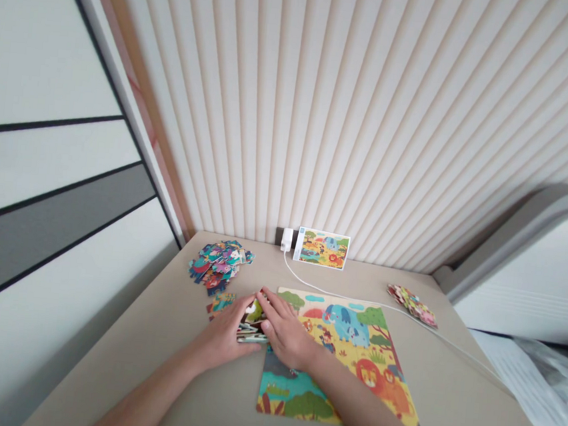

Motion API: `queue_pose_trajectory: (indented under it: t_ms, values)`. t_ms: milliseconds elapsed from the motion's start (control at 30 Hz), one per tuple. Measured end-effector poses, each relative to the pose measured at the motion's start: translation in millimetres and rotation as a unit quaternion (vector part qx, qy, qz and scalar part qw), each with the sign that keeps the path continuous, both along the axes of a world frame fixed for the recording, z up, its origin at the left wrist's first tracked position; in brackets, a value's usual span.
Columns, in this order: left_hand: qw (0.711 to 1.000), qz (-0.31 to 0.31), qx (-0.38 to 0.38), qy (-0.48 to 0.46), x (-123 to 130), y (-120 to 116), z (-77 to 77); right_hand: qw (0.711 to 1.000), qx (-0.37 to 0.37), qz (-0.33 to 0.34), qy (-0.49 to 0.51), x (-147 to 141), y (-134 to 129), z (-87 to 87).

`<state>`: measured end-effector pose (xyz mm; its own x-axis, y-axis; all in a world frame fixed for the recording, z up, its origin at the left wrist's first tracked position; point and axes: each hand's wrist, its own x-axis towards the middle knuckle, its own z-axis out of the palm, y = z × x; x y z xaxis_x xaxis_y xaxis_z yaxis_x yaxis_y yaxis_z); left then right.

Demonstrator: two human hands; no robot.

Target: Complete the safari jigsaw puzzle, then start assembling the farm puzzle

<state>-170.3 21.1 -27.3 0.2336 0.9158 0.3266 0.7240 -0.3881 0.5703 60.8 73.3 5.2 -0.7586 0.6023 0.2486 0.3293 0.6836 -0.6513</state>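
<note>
You've got your left hand [224, 336] and right hand [285, 330] cupped close together at centre frame, fingertips nearly meeting around a small stack of thin printed jigsaw pieces [252, 335]. Your fingers hide much of it, so I can't be sure it's gripped. Those pieces should be light and stiff: pinch them by their edges. Beside them lies a bright safari-scene jigsaw [340, 359], with a loose multicoloured pile of pieces [219, 265] at upper left.

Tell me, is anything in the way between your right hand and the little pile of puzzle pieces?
Yes. The white cable runs just below the little pile, so it lies in the way. Your right hand is also over the edge of the puzzle.
</note>
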Motion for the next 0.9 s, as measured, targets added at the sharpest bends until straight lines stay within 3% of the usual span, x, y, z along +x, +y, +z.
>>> queue_pose_trajectory:
  t_ms: [133, 300, 467, 667, 767, 900]
  values:
    - [0.999, -0.011, -0.024, -0.022, 1.9, 0.5, 2.9, 0.997, -0.067, 0.013, 0.033, 4.1, -4.9, 0.3]
    - [0.998, -0.021, -0.03, -0.042, 3.9, 0.8, 8.6, 0.989, -0.126, -0.021, 0.074, 23.8, -4.1, 10.9]
    - [0.998, -0.053, -0.014, -0.033, 7.6, 0.4, 11.8, 0.996, -0.02, -0.08, -0.015, 62.4, -11.5, 14.3]
    - [0.998, -0.048, -0.018, -0.035, 8.5, 2.6, 9.2, 0.992, 0.043, -0.062, -0.105, 100.1, -32.9, -7.9]
    - [0.998, -0.049, -0.014, -0.023, 8.9, 3.5, 7.6, 0.99, 0.067, -0.085, -0.094, 94.7, -32.2, -12.7]
    - [0.998, -0.06, -0.004, -0.006, 9.1, 3.6, 2.5, 0.977, 0.146, -0.12, -0.093, 62.2, -27.7, -10.7]
